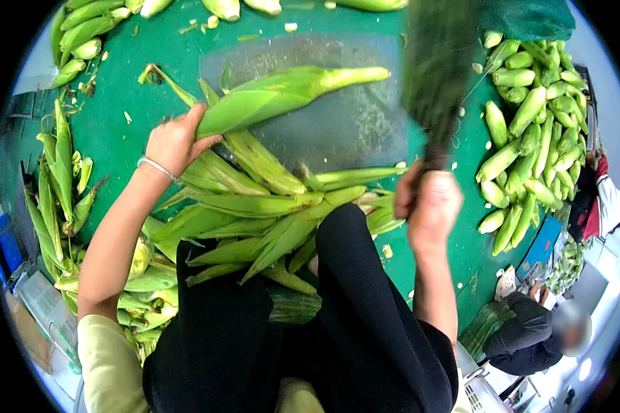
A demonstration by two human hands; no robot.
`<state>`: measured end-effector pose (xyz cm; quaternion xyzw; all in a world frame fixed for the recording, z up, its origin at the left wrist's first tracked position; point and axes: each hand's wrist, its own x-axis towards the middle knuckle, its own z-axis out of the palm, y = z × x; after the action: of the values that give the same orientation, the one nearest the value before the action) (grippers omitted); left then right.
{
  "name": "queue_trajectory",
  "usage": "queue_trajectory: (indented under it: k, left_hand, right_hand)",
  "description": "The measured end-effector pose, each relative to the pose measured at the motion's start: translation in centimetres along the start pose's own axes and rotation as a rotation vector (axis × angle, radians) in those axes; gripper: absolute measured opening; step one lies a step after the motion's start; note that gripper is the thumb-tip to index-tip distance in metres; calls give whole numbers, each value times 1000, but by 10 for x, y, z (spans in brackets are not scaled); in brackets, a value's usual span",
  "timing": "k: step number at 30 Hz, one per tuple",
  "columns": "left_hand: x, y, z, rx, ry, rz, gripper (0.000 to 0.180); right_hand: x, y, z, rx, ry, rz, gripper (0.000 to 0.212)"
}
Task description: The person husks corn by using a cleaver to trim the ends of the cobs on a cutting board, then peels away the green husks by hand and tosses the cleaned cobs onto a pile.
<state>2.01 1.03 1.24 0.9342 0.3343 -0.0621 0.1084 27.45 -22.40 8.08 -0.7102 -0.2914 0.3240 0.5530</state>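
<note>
My left hand (174, 142), with a thin bracelet at the wrist, grips the stalk end of a green corn ear in its husk (282, 93). The ear lies across a grey cutting board (351, 124), tip pointing right. My right hand (428, 206) is closed on the handle of a large cleaver (437, 62), whose blurred blade is raised over the board's right side. Several unhusked corn ears (255, 206) lie heaped between my hands at the near edge of the green table (124, 89).
A pile of trimmed corn ears (530, 138) fills the table's right side. More trimmed ears (83, 34) lie at the top left, and husks and leaves (58, 186) pile up on the left. Another person (530, 330) crouches at lower right beside crates.
</note>
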Motion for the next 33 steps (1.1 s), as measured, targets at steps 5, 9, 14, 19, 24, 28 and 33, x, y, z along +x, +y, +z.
queue_trajectory:
  k: [5, 9, 14, 19, 24, 28, 33]
  left_hand:
    - [-4, -6, 28, -95, 25, -41, 50]
    - [6, -14, 33, -122, 48, 9, 48]
    - [10, -44, 34, -661, -163, -29, 43]
    - [-55, -36, 3, -1532, -676, -808, 58]
    - [-113, -68, -32, -1337, -384, -801, 51]
    - [-87, -60, -50, -743, -74, -396, 34]
    - [-18, -37, -12, -346, -94, -160, 42]
  right_hand:
    - [25, 30, 19, 188, 90, -113, 42]
    - [49, 149, 34, -323, -88, 279, 51]
    - [56, 121, 48, -189, -121, 399, 53]
    - [42, 108, 47, -72, -70, 500, 52]
    - [-42, 103, 10, -241, -294, 353, 43]
    - [-83, 72, -21, -406, -399, 314, 36]
    - [-16, 29, 7, -288, -125, 233, 34]
